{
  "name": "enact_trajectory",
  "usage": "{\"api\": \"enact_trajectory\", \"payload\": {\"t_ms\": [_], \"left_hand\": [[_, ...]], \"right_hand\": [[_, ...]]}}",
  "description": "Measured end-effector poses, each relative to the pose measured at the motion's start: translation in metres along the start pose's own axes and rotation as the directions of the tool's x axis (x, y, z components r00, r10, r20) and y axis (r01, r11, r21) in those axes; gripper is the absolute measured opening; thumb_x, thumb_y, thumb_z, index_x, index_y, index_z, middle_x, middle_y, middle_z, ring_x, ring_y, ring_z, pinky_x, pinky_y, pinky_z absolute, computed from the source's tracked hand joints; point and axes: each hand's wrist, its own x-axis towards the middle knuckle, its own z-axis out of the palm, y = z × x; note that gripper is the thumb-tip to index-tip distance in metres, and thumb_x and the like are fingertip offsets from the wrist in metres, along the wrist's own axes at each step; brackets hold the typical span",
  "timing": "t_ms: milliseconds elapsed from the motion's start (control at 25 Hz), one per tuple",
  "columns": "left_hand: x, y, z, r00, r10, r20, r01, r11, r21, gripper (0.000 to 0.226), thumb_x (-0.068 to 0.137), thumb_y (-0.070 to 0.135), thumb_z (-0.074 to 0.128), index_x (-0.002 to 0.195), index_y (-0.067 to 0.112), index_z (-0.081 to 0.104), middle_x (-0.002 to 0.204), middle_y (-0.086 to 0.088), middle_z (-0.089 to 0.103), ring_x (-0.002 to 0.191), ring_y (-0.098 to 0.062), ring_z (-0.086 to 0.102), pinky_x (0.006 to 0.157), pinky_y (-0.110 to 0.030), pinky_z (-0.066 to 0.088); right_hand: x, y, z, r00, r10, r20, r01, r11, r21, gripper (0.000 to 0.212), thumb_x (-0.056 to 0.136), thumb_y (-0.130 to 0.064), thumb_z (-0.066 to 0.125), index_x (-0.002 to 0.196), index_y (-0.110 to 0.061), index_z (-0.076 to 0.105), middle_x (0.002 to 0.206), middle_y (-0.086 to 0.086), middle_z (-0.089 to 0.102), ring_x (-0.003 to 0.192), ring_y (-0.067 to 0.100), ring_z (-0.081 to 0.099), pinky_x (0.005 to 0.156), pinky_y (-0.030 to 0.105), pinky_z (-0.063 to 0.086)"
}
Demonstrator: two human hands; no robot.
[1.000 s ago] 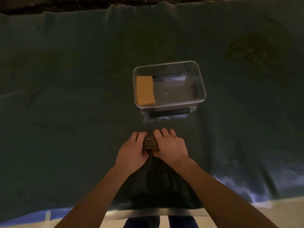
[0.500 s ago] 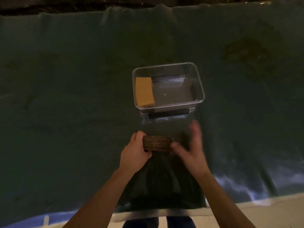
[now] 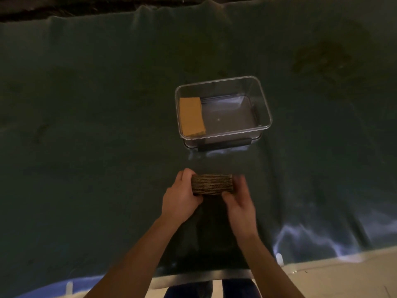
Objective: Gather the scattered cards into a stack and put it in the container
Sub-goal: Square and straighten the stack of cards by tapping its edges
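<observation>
A thick stack of brown cardboard cards [image 3: 212, 184] stands on edge on the dark green cloth, near me at the centre. My left hand [image 3: 182, 196] grips its left end. My right hand [image 3: 240, 201] is against its right end, thumb at the lower corner, fingers blurred. Beyond the stack sits a clear plastic container [image 3: 265, 114] with a black handle on its near side. An orange-brown stack of cards [image 3: 191, 116] lies flat in the container's left part.
The dark green cloth [image 3: 86, 147] covers the whole table and hangs wrinkled over the near edge. A pale floor strip [image 3: 343, 274] shows at the bottom right. My legs are below the table edge.
Both hands covered the stack one second ago. My right hand then swung off to the right and has now come back against the stack's right end. The left hand kept its grip.
</observation>
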Motion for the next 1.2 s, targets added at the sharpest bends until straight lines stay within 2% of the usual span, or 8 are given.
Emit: {"api": "enact_trajectory", "payload": {"t_ms": [120,280,440,560,680,880,1040,1200], "left_hand": [[-0.001,-0.001,0.0,1.0,0.011,0.004,-0.011,1.0,-0.002,0.042,0.077,0.027,0.074,0.102,0.031,0.04,0.114,0.008,0.053,0.09,-0.019,0.063,0.076,-0.042,0.054],[-0.002,-0.001,-0.002,1.0,-0.005,0.011,0.005,1.0,0.001,0.042,0.077,0.029,0.074,0.104,0.029,0.04,0.117,0.006,0.052,0.093,-0.022,0.064,0.078,-0.043,0.054],[-0.002,-0.001,-0.003,1.0,0.023,0.022,-0.023,1.0,-0.003,0.043,0.079,0.028,0.074,0.102,0.031,0.038,0.118,0.005,0.052,0.093,-0.02,0.063,0.078,-0.04,0.054],[-0.001,-0.002,-0.002,1.0,0.005,-0.005,-0.004,1.0,0.024,0.041,0.079,0.032,0.072,0.104,0.027,0.04,0.117,0.004,0.052,0.093,-0.022,0.064,0.072,-0.037,0.05],[-0.001,-0.002,-0.001,1.0,0.019,-0.009,-0.018,0.999,0.037,0.041,0.079,0.033,0.071,0.104,0.025,0.04,0.117,0.003,0.052,0.093,-0.024,0.064,0.071,-0.038,0.05],[0.0,-0.005,-0.005,0.999,0.025,0.028,-0.027,0.998,0.053,0.042,0.078,0.032,0.071,0.104,0.028,0.038,0.115,0.004,0.05,0.092,-0.023,0.063,0.072,-0.04,0.052],[-0.001,-0.006,-0.004,0.998,0.055,0.017,-0.055,0.997,0.059,0.039,0.081,0.029,0.07,0.105,0.029,0.039,0.116,0.005,0.049,0.09,-0.019,0.062,0.07,-0.032,0.047],[0.0,-0.017,-0.016,0.994,0.095,0.057,-0.099,0.992,0.079,0.039,0.081,0.032,0.07,0.112,0.03,0.047,0.12,0.007,0.041,0.091,-0.018,0.062,0.076,-0.036,0.053]], "right_hand": [[0.004,-0.005,-0.007,0.976,0.036,-0.216,-0.011,0.993,0.117,0.067,0.099,-0.018,0.054,0.155,-0.036,0.023,0.156,-0.008,0.04,0.14,0.011,0.038,0.119,0.044,0.031],[0.0,-0.006,0.006,0.999,0.047,0.004,-0.047,0.997,0.056,0.06,0.099,-0.019,0.055,0.153,-0.032,0.032,0.135,-0.012,0.057,0.134,0.015,0.049,0.114,0.037,0.038],[0.008,-0.013,-0.002,0.969,0.06,-0.241,-0.011,0.979,0.202,0.065,0.1,-0.02,0.052,0.156,-0.034,0.022,0.158,-0.007,0.037,0.138,0.009,0.039,0.116,0.033,0.029],[-0.002,-0.002,0.019,0.999,0.034,0.025,-0.033,0.999,-0.036,0.069,0.098,-0.024,0.056,0.156,-0.039,0.02,0.145,-0.006,0.05,0.127,0.009,0.048,0.112,0.034,0.037],[0.002,0.006,0.015,0.991,0.045,0.13,-0.041,0.999,-0.028,0.076,0.097,-0.021,0.06,0.155,-0.041,0.015,0.138,-0.013,0.049,0.132,0.013,0.048,0.113,0.035,0.037],[0.019,0.0,-0.007,0.96,-0.137,0.246,0.241,0.851,-0.466,0.101,0.08,-0.02,0.077,0.156,-0.035,0.013,0.137,-0.019,0.037,0.127,0.002,0.039,0.104,0.028,0.039],[0.051,-0.019,-0.024,0.917,-0.185,0.353,0.381,0.67,-0.637,0.058,0.074,-0.023,0.08,0.124,-0.032,0.052,0.12,-0.01,0.061,0.11,0.014,0.06,0.093,0.037,0.053],[0.059,-0.028,-0.022,0.886,-0.17,0.432,0.454,0.507,-0.732,0.048,0.077,-0.039,0.075,0.119,-0.031,0.052,0.115,-0.006,0.056,0.101,0.016,0.062,0.083,0.035,0.054]]}}
